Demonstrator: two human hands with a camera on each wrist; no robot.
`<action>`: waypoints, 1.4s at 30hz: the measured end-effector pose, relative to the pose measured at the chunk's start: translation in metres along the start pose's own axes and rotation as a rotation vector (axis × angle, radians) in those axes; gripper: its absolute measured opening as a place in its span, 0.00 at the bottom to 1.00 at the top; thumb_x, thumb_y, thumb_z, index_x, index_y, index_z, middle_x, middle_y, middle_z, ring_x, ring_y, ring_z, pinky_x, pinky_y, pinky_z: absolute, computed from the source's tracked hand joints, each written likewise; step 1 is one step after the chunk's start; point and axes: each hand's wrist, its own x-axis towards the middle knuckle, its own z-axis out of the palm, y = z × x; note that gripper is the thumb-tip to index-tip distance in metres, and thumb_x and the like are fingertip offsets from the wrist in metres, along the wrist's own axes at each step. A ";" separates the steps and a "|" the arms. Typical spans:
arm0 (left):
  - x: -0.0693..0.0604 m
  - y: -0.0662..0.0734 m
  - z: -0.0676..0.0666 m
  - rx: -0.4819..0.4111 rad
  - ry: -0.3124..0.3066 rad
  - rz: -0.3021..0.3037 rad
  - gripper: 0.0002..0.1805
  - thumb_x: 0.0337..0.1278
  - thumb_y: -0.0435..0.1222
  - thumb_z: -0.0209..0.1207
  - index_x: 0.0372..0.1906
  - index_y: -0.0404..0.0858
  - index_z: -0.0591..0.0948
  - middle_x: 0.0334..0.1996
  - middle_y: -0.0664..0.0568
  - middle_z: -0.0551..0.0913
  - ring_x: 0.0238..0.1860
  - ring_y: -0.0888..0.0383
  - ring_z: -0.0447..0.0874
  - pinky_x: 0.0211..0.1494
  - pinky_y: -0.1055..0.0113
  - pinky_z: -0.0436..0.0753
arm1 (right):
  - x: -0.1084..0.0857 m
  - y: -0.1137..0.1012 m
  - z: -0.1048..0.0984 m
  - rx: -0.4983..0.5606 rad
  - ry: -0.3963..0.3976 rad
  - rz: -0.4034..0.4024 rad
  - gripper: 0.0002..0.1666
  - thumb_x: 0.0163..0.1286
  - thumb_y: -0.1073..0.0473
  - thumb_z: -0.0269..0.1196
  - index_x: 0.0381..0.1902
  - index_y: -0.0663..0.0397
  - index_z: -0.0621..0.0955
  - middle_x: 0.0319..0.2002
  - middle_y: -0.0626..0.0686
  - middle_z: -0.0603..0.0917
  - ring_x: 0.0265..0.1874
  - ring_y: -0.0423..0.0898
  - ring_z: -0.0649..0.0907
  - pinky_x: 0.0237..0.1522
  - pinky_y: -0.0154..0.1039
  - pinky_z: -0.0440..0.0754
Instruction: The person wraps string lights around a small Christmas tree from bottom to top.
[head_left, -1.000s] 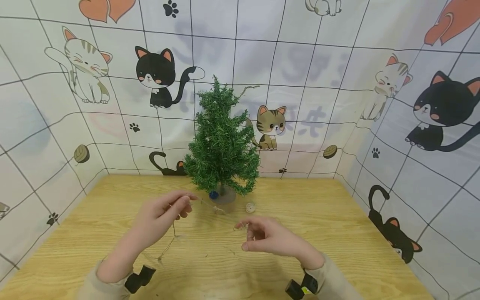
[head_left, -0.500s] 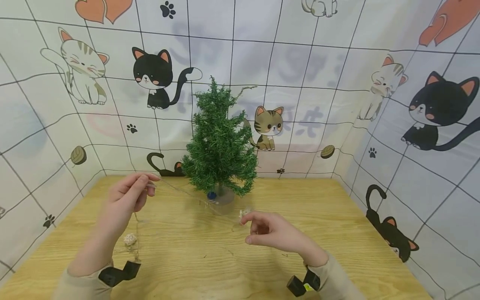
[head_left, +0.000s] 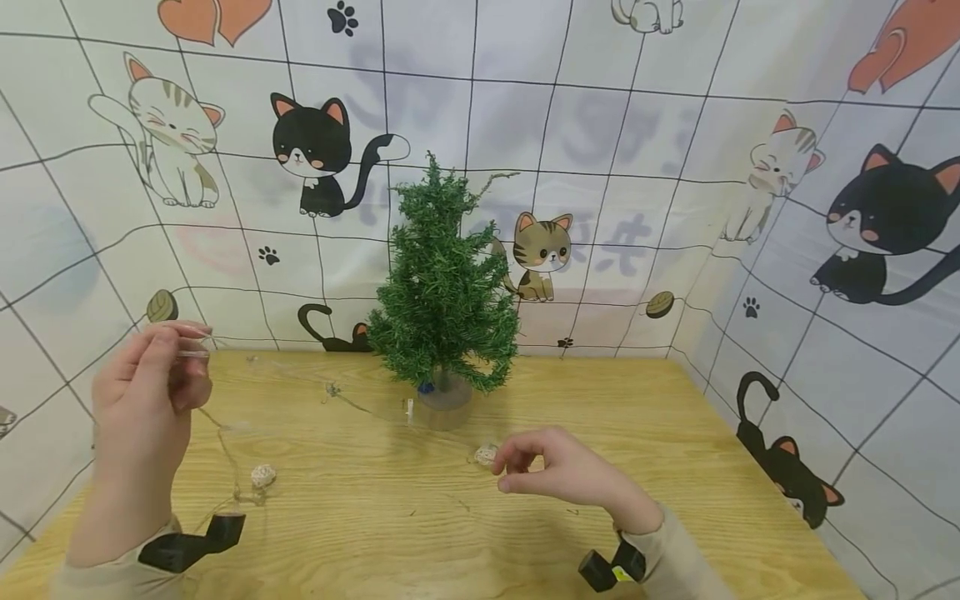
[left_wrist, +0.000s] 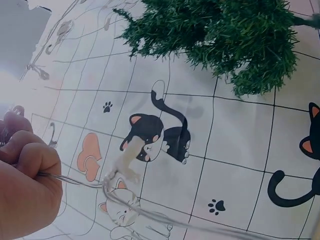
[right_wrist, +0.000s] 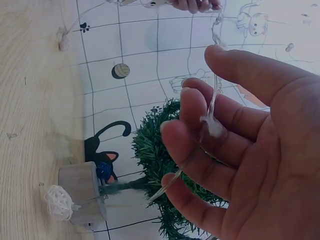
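"What's in the left hand (head_left: 153, 379)?"

"A thin string (left_wrist: 185, 223), pinched between thumb and fingers. That hand is up in the air over the table's left edge, near the back left corner."

"And the right hand (head_left: 543, 468)?"

"Loosely curved, the thumb apart from the fingers. The string runs across the fingers, with a whitish piece on it lying against them. It's over the middle of the table (head_left: 600, 417), a bit right of centre."

"So the string spans both?"

"Yes, it slants from the back left corner, passing in front of the tree (head_left: 442, 275), down to the right hand. More of it drops from the left hand along the left side."

"Those white balls?"

"One woven ball (head_left: 262, 476) is on the left, near that drooping strand; I can't tell whether it hangs or lies on the table. The other ball (head_left: 486, 454) is just beside the right fingertips."

"Where's the tree standing?"

"Near the middle of the back edge, upright on a round base (head_left: 446, 400), with a small blue ball (head_left: 425, 387) beside it. Behind it hangs a cat-print cloth (head_left: 600, 50)."
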 end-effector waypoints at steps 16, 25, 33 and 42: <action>0.010 0.022 -0.010 -0.253 0.208 0.178 0.14 0.70 0.28 0.50 0.35 0.15 0.69 0.14 0.42 0.66 0.11 0.58 0.50 0.16 0.69 0.46 | 0.001 0.002 0.006 -0.149 0.020 0.031 0.11 0.66 0.50 0.66 0.45 0.44 0.84 0.36 0.40 0.83 0.41 0.38 0.80 0.44 0.39 0.76; 0.005 0.027 -0.022 -0.403 0.325 0.124 0.13 0.75 0.33 0.44 0.38 0.24 0.69 0.13 0.46 0.62 0.11 0.61 0.45 0.17 0.71 0.42 | 0.011 -0.006 0.013 -0.291 0.040 -0.034 0.06 0.70 0.51 0.62 0.42 0.38 0.84 0.39 0.35 0.83 0.38 0.33 0.80 0.38 0.34 0.76; 0.006 0.032 -0.030 -0.460 0.370 0.078 0.12 0.74 0.34 0.48 0.37 0.27 0.70 0.13 0.47 0.62 0.10 0.61 0.46 0.17 0.73 0.40 | 0.034 -0.031 0.006 -0.469 0.024 -0.201 0.03 0.68 0.56 0.64 0.37 0.42 0.85 0.34 0.36 0.81 0.31 0.30 0.77 0.36 0.30 0.76; 0.010 0.031 -0.023 -0.378 0.378 0.101 0.13 0.72 0.35 0.51 0.37 0.26 0.71 0.12 0.47 0.62 0.10 0.60 0.47 0.17 0.72 0.41 | 0.065 -0.061 -0.011 -0.559 -0.003 -0.336 0.04 0.68 0.59 0.64 0.36 0.50 0.85 0.33 0.41 0.82 0.33 0.31 0.79 0.38 0.27 0.76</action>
